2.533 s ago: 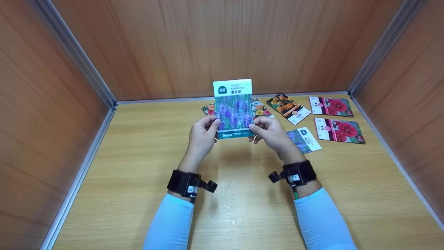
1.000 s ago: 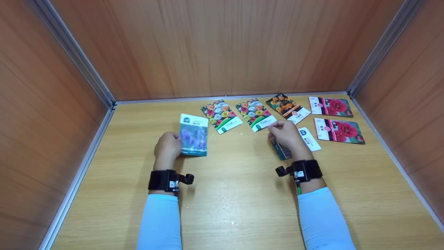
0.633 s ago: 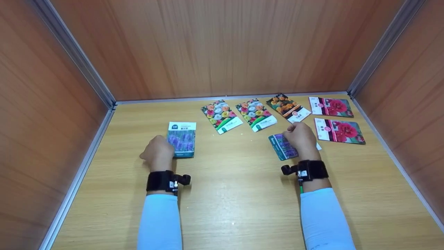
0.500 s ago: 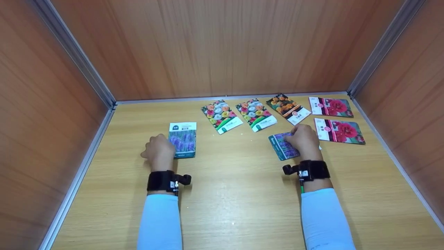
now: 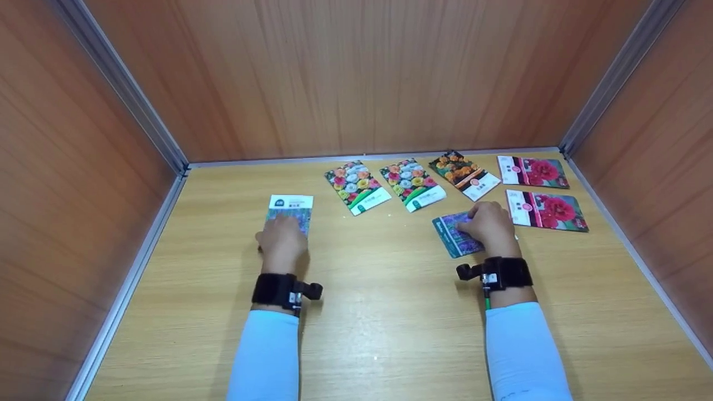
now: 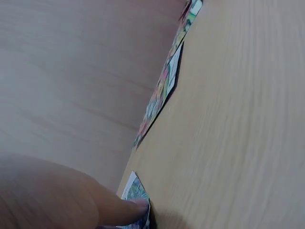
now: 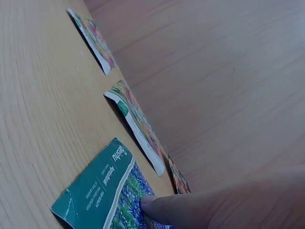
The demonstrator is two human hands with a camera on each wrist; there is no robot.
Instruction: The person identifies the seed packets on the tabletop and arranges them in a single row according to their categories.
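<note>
Two thumbs (image 7: 164,208) touch packets on the table (image 5: 373,334); whether the other fingers grip, I cannot tell. Under the left hand (image 5: 283,239), the left lavender packet (image 5: 291,201) runs lengthwise toward the back wall (image 5: 362,78), pale end foremost; under the right hand (image 5: 491,227), the right lavender packet (image 5: 452,239) lies nearly crosswise, green end leftward. Beyond lie two multicoloured packets (image 5: 358,187), one orange-flowered packet (image 5: 464,175), two red-flowered packets (image 5: 547,210). Unlike half a second ago, the left hand covers its packet's lower part.

On surface (image 5: 379,312): 2 purple packets (image 5: 450,236), 2 multicolour packets (image 5: 413,182), 1 orange packet (image 5: 463,174), 2 red packets (image 5: 548,210). 2 hands (image 5: 283,239), 2 wristbands (image 5: 274,288).
</note>
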